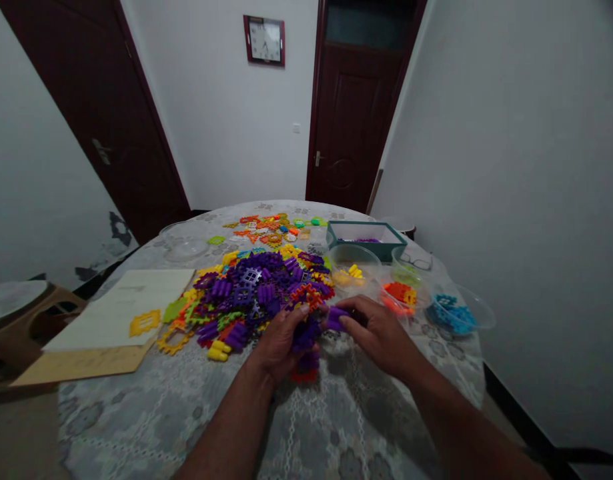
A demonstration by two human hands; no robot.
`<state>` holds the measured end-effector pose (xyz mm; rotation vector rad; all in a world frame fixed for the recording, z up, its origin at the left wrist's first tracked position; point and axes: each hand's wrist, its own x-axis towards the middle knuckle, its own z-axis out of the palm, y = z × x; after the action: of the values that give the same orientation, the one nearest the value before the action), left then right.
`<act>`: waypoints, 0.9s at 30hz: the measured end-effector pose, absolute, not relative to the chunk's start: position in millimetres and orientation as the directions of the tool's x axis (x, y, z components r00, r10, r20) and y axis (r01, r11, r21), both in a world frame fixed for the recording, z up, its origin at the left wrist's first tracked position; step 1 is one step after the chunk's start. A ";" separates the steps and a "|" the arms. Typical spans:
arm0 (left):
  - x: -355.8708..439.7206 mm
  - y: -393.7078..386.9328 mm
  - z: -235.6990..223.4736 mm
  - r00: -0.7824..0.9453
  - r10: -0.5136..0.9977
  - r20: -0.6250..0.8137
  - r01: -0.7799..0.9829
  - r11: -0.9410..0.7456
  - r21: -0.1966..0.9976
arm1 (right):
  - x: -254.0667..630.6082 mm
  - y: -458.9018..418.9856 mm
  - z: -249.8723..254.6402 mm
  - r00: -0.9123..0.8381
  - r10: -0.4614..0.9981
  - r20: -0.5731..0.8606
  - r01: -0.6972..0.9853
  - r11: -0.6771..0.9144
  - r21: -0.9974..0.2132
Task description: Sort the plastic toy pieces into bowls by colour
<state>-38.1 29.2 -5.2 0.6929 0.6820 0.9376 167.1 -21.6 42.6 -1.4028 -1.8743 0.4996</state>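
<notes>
A purple piece (pixel 337 318) is pinched between the thumb and fingers of the right hand (pixel 373 327), just off the near right edge of the pile (pixel 246 293). It is seen as bright violet and smooth, with rounded, tube-like ribs. In the grip of the left hand (pixel 281 340), at the same edge of the pile, a dark purple cluster (pixel 306 335) is clasped, its outline blurred and partly hidden by the fingers; whether it is touched by the purple piece cannot be told.

The pile is made up of plastic-looking pieces, mostly purple, mixed with yellow, orange, red and green. Flat plates with toothed edges and square cutouts are mingled with ribbed blocks formed like tubes set side by side. Left of the pile, a yellow frame (pixel 145 323) with notched edges is laid on a pale sheet (pixel 111 313). Right of the pile, blue pieces (pixel 453 315) are held in a round, clear bowl (pixel 486 321). The surface (pixel 151 413) beneath the pile is covered by a greyish cloth, patterned with flowers and chain-like lines.
</notes>
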 end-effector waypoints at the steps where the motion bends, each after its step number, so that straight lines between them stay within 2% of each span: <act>1: -38.6 29.6 -4.8 0.436 0.875 -0.210 -0.486 0.426 0.763 | 177.3 -17.1 47.0 -0.157 0.940 0.304 0.664 0.328 -0.671; 4: -39.9 30.4 -3.6 0.455 0.867 -0.204 -0.506 0.440 0.742 | 214.7 13.8 61.7 -0.181 0.954 0.238 0.689 0.296 -0.662; 6: -40.1 30.3 -3.1 0.449 0.871 -0.198 -0.513 0.433 0.741 | 240.6 47.6 71.9 -0.103 0.967 0.235 0.692 0.239 -0.681; 10: -39.8 29.9 -4.1 0.437 0.878 -0.193 -0.512 0.420 0.749 | 278.0 111.9 88.6 0.222 0.887 0.405 0.728 0.125 -0.674; 13: -40.5 31.6 -7.5 0.446 0.873 -0.199 -0.502 0.428 0.751 | 281.8 117.3 90.6 0.275 0.855 0.440 0.754 0.092 -0.650; 16: -41.6 33.5 -11.0 0.462 0.869 -0.180 -0.508 0.425 0.749 | 263.4 75.2 77.1 0.138 0.887 0.441 0.806 0.158 -0.570; 18: -41.8 34.2 -12.4 0.465 0.870 -0.164 -0.519 0.418 0.746 | 245.4 33.2 60.9 -0.109 0.897 0.428 0.837 0.315 -0.448; 20: -41.5 34.5 -13.1 0.459 0.874 -0.162 -0.528 0.414 0.742 | 229.0 -6.0 41.8 -0.264 0.864 0.429 0.830 0.430 -0.354; 22: -41.0 34.5 -13.3 0.454 0.877 -0.157 -0.533 0.409 0.741 | 217.4 -32.5 22.4 -0.326 0.844 0.427 0.834 0.469 -0.291; 27: -40.1 33.6 -12.4 0.478 0.865 -0.149 -0.518 0.415 0.748 | 208.9 -36.1 -13.5 -0.333 0.806 0.490 0.862 0.470 -0.188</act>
<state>-40.1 33.6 -12.4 0.6923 0.5782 0.9320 208.9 -36.1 -13.5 -1.3815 -2.1981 -0.1422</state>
